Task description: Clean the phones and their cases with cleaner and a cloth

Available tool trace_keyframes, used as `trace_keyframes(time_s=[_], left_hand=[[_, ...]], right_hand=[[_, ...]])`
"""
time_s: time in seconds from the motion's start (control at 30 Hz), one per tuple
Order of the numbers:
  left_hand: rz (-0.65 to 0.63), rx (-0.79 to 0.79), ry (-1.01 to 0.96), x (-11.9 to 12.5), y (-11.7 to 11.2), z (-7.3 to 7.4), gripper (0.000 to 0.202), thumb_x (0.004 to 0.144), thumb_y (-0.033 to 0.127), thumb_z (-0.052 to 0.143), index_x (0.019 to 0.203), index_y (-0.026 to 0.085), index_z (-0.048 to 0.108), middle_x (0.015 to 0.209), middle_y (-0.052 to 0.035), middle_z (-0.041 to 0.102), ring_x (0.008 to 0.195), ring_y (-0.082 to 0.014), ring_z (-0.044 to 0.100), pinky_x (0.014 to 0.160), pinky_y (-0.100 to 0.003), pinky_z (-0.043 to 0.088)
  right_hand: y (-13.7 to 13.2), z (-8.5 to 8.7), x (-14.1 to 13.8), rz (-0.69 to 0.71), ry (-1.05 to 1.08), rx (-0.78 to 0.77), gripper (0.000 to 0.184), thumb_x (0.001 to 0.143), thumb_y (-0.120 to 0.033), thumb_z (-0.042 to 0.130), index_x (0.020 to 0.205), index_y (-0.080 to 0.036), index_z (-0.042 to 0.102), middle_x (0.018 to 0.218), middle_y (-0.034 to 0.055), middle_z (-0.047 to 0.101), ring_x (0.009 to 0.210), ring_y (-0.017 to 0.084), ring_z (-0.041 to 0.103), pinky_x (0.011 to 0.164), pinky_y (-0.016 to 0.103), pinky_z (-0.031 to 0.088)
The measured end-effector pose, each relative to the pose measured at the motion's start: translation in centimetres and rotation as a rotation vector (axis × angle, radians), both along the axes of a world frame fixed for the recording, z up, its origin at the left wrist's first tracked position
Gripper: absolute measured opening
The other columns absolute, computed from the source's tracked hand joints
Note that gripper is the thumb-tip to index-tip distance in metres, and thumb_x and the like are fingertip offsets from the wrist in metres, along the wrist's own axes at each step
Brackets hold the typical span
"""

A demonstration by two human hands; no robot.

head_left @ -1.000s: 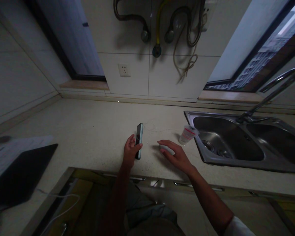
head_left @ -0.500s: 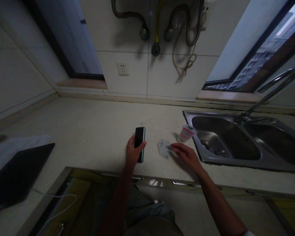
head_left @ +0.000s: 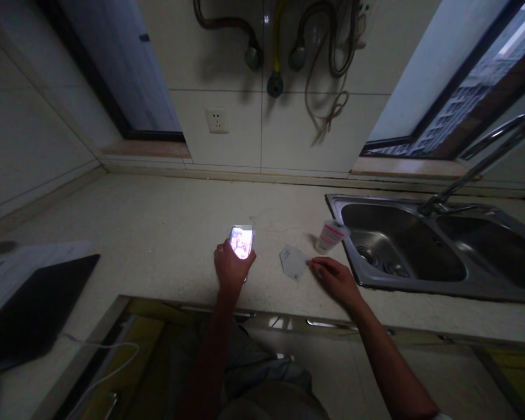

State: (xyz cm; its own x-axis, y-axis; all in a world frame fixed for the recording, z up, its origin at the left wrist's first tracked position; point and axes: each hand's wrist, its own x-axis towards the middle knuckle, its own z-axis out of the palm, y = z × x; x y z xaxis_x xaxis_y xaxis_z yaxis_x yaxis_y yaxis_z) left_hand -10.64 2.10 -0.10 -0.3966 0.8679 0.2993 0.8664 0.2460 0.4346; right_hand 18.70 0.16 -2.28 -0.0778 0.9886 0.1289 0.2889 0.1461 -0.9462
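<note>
Far to the left of the left grip, printed papers (head_left: 39, 262) lie on the pale surface (head_left: 179, 233), partly under a flat dark slab (head_left: 44, 309). A white cable (head_left: 114, 346) loops out from beside the slab, left of the left grip and nearer the person. Beyond the left grip, up on the tiled wall, is a socket (head_left: 217, 121). The left grip (head_left: 233, 265) is closed around a phone (head_left: 242, 242), whose lit screen shows above the thumb (the lower part is mostly hidden by the hand). To the right of the left grip, well apart from it, a thin, pale flat piece (head_left: 294, 263) with small dark marks lies on the surface. The right grip (head_left: 335, 281) has its fingertips drawn together at that piece's right edge; whether they pinch it, I cannot tell. Just beyond the right grip stands a clear cup (head_left: 330, 235) with red markings, close by the sink's left rim. The double steel sink (head_left: 402, 239) is set into the surface to the right of the right grip, its curved faucet (head_left: 459, 182) rising behind, farther right.
</note>
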Motion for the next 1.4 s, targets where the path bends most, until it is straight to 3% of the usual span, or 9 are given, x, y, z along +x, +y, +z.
trace_keyframes(time_s=[0.3,0.47,0.57,0.67,0.77,0.97,1.2,1.3,1.4], left_hand=[[0.036,-0.158,0.117,0.5,0.2,-0.3,0.069,0.08,0.051,0.061,0.132,0.007,0.051,0.122,-0.021,0.061,0.117,-0.0359,0.053,0.096,-0.048,0.041],[0.043,0.0,0.077,-0.5,-1.8,-0.5,0.076,0.086,0.057,0.053,0.139,0.003,0.046,0.131,-0.0256,0.057,0.121,-0.0359,0.053,0.095,-0.045,0.043],[0.051,0.12,0.012,-2.3,-3.5,-1.0,0.077,0.085,0.06,0.053,0.136,0.003,0.048,0.12,-0.0228,0.063,0.107,-0.0307,0.059,0.088,-0.04,0.046],[0.011,0.092,-0.088,-4.3,-5.0,-2.1,0.048,0.086,0.054,0.053,0.104,0.011,0.064,0.084,-0.0093,0.067,0.073,-0.0202,0.059,0.068,-0.031,0.043],[-0.105,0.069,0.035,-5.6,-5.9,-3.2,0.038,0.088,0.044,0.047,0.059,0.02,0.05,0.056,-0.0021,0.052,0.055,-0.0152,0.046,0.059,-0.029,0.031],[-0.107,0.172,0.2,-5.3,-6.3,-3.7,0.042,0.09,0.039,0.046,0.052,0.02,0.045,0.051,-0.0029,0.05,0.052,-0.0146,0.042,0.059,-0.03,0.024],[-0.029,0.126,0.062,-5.1,-6.7,-3.3,0.041,0.09,0.046,0.044,0.058,0.021,0.05,0.057,-0.0041,0.055,0.057,-0.0169,0.049,0.06,-0.029,0.032],[0.023,0.098,-0.056,-4.7,-5.5,-1.9,0.04,0.087,0.053,0.049,0.093,0.015,0.062,0.082,-0.0087,0.065,0.072,-0.0198,0.059,0.066,-0.03,0.042],[-0.024,-0.031,0.134,-3.4,-3.1,-0.1,0.075,0.081,0.065,0.052,0.126,0.005,0.054,0.11,-0.0211,0.065,0.099,-0.0323,0.06,0.08,-0.039,0.046]], right_hand=[[-0.2,-0.3,-0.1,-0.004,-0.038,0.001,0.033,0.086,-0.049,0.065,0.1,-0.021,0.073,0.104,0.0091,0.075,0.094,0.024,0.069,0.088,0.038,0.053],[-0.8,-0.7,0.1,0.009,-0.047,-0.005,0.033,0.087,-0.049,0.064,0.105,-0.022,0.072,0.107,0.0088,0.075,0.098,0.025,0.069,0.09,0.039,0.052],[-1.3,-0.8,0.3,0.008,-0.032,-0.014,0.032,0.089,-0.048,0.063,0.106,-0.022,0.072,0.11,0.0086,0.074,0.101,0.025,0.069,0.093,0.039,0.051],[-1.6,-0.9,0.3,0.004,-0.033,-0.006,0.032,0.089,-0.048,0.063,0.107,-0.023,0.072,0.11,0.0088,0.074,0.1,0.024,0.069,0.093,0.039,0.052],[-1.7,-0.8,0.1,0.005,-0.05,0.002,0.032,0.09,-0.047,0.062,0.107,-0.023,0.071,0.11,0.0088,0.074,0.101,0.024,0.069,0.092,0.039,0.052],[-1.7,-0.4,-0.2,-0.009,-0.097,0.025,0.03,0.09,-0.046,0.061,0.105,-0.023,0.072,0.108,0.0085,0.074,0.1,0.024,0.068,0.091,0.039,0.052],[-1.7,-0.3,-0.3,-0.002,-0.115,0.033,0.029,0.09,-0.044,0.061,0.104,-0.022,0.073,0.105,0.0074,0.074,0.095,0.023,0.069,0.087,0.036,0.053],[-1.6,-0.4,-0.3,0.006,-0.121,0.039,0.027,0.091,-0.043,0.06,0.105,-0.023,0.072,0.106,0.0072,0.074,0.097,0.023,0.068,0.088,0.036,0.053],[-1.5,-0.4,-0.3,0.008,-0.112,0.037,0.027,0.091,-0.043,0.06,0.105,-0.023,0.072,0.106,0.0069,0.074,0.097,0.022,0.068,0.088,0.036,0.052]])
